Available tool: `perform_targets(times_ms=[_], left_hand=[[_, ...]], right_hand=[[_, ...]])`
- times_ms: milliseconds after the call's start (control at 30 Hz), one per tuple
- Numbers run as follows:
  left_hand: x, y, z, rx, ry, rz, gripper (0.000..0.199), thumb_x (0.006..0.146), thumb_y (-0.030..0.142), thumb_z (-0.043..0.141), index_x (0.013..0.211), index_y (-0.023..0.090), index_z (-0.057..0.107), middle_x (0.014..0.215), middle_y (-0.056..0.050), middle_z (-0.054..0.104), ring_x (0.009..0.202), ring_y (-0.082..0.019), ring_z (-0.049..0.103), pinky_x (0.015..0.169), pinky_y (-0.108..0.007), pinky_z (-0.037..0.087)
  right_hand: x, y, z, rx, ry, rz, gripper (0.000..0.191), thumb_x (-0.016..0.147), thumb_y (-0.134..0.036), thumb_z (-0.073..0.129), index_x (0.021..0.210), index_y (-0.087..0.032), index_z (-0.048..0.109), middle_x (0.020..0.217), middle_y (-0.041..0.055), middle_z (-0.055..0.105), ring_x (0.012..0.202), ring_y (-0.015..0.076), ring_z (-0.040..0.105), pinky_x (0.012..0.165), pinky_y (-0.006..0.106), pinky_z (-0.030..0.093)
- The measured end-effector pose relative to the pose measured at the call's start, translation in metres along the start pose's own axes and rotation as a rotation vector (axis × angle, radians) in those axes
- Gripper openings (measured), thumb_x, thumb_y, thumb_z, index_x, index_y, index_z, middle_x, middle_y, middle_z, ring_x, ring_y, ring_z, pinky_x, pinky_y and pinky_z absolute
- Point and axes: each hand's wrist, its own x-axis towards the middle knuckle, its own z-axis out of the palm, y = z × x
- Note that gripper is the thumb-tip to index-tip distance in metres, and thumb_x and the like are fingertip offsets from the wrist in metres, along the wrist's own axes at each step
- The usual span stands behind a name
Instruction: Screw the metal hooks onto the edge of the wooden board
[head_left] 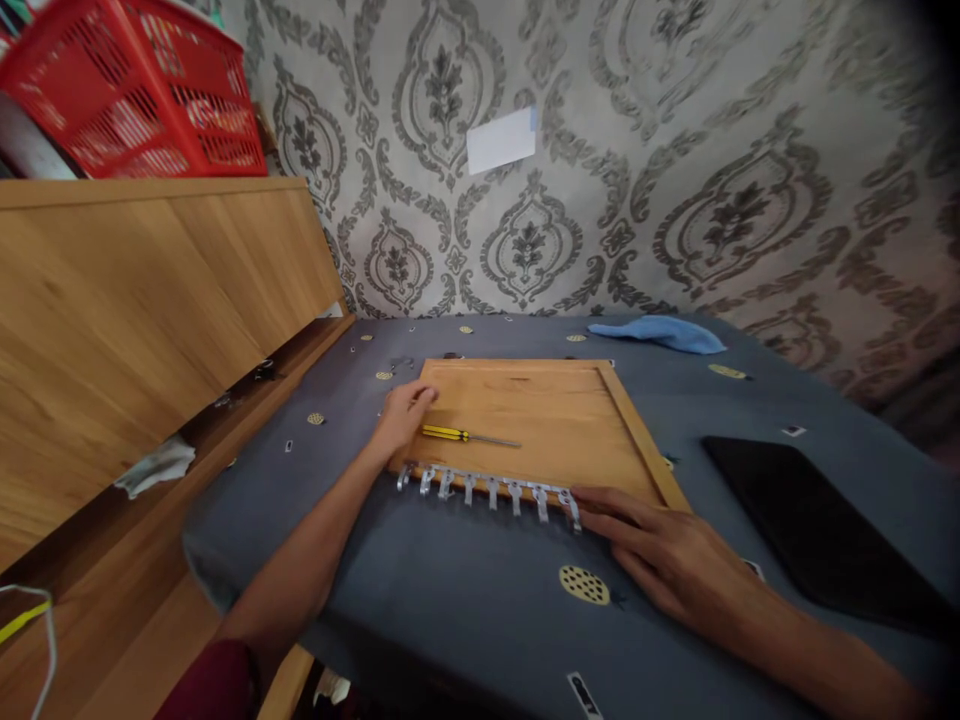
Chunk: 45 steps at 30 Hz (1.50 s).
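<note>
A wooden tray-like panel (525,405) with a raised border lies on the grey patterned cover. Along its near edge runs a metal hook rail (493,490) with several hooks hanging down. My right hand (667,550) holds the rail's right end, its fingers reaching across from the right. At the panel's left edge is my left hand (405,415), with thumb and fingers pressed together; whatever may be between them is too small to make out. A screwdriver (450,433) with a yellow and black handle rests on the panel beside that hand, shaft pointing right.
A black flat slab (810,520) lies to the right, and a blue cloth (664,332) near the wall. Small dark metal pieces (403,363) sit behind my left hand. On the left stands a wooden headboard-like unit (165,320) with a red basket (150,95) on top.
</note>
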Motion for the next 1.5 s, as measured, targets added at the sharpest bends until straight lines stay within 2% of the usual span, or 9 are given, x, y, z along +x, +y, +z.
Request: perform_targets(times_ms=[167,267,400,533,700,867,1033,1267,1500], left_hand=[[0.013,-0.027,-0.048,0.197,0.147,-0.100,0.037,0.094,0.037,0.060,0.123,0.015,0.058,0.122,-0.010,0.062,0.106,-0.022,0.063,0.090,-0.043,0.056],[0.014,-0.041,-0.062,0.326,0.197,-0.146,0.037,0.094,0.037,0.060,0.124,0.015,0.058,0.123,-0.010,0.061,0.107,-0.022,0.063,0.091,-0.044,0.056],[0.013,-0.048,-0.054,0.490,0.183,-0.136,0.036,0.094,0.037,0.060,0.123,0.016,0.058,0.124,-0.010,0.061,0.107,-0.022,0.063,0.091,-0.044,0.056],[0.013,-0.043,-0.044,0.630,0.141,-0.089,0.035,0.095,0.037,0.059,0.123,0.016,0.059,0.125,-0.010,0.061,0.108,-0.022,0.062,0.092,-0.044,0.056],[0.015,-0.036,-0.043,0.737,0.090,-0.052,0.035,0.095,0.037,0.059,0.123,0.017,0.059,0.126,-0.010,0.060,0.110,-0.022,0.062,0.094,-0.045,0.055],[0.019,-0.037,-0.042,0.798,0.053,-0.035,0.034,0.095,0.037,0.059,0.122,0.017,0.059,0.125,-0.010,0.061,0.110,-0.022,0.062,0.094,-0.045,0.055],[0.022,-0.040,-0.046,0.850,0.015,-0.009,0.034,0.095,0.036,0.059,0.121,0.016,0.060,0.124,-0.010,0.061,0.110,-0.022,0.062,0.094,-0.044,0.055],[0.025,-0.041,-0.055,0.867,-0.072,0.038,0.033,0.094,0.036,0.060,0.120,0.015,0.060,0.122,-0.010,0.062,0.109,-0.022,0.062,0.094,-0.045,0.055],[0.023,-0.038,-0.055,0.848,-0.050,0.006,0.032,0.094,0.036,0.060,0.119,0.015,0.061,0.122,-0.010,0.062,0.110,-0.022,0.062,0.095,-0.045,0.054]], right_hand=[[0.005,-0.004,-0.007,0.033,-0.029,0.033,0.038,0.092,-0.008,0.040,0.113,-0.021,0.070,0.117,0.0109,0.072,0.091,0.0199,0.075,0.072,0.030,0.065],[0.008,-0.006,-0.011,0.046,-0.025,0.026,0.040,0.092,-0.007,0.040,0.114,-0.022,0.070,0.116,0.0104,0.073,0.089,0.0201,0.076,0.071,0.030,0.065],[0.006,-0.003,-0.009,0.035,-0.032,0.009,0.041,0.091,-0.007,0.041,0.116,-0.022,0.069,0.118,0.0107,0.072,0.092,0.0201,0.075,0.072,0.031,0.065],[0.004,-0.003,-0.009,-0.005,-0.068,0.018,0.038,0.091,-0.008,0.042,0.114,-0.020,0.069,0.118,0.0115,0.072,0.095,0.0204,0.074,0.075,0.033,0.064],[0.006,-0.011,-0.015,-0.012,-0.177,0.089,0.037,0.089,-0.008,0.047,0.116,-0.018,0.068,0.121,0.0116,0.070,0.100,0.0216,0.072,0.080,0.035,0.063],[0.008,-0.013,-0.017,0.036,-0.226,0.135,0.038,0.088,-0.006,0.048,0.118,-0.017,0.067,0.126,0.0122,0.067,0.103,0.0228,0.071,0.082,0.040,0.062],[0.007,-0.013,-0.017,0.052,-0.210,0.122,0.037,0.087,-0.006,0.047,0.118,-0.014,0.067,0.126,0.0142,0.067,0.102,0.0252,0.071,0.079,0.042,0.063],[0.005,-0.011,-0.015,0.044,-0.178,0.111,0.037,0.087,-0.007,0.049,0.118,-0.018,0.066,0.124,0.0115,0.067,0.102,0.0222,0.070,0.078,0.037,0.062],[0.005,-0.011,-0.015,0.040,-0.184,0.106,0.037,0.089,-0.008,0.045,0.119,-0.016,0.066,0.124,0.0127,0.067,0.096,0.0229,0.072,0.075,0.037,0.062]])
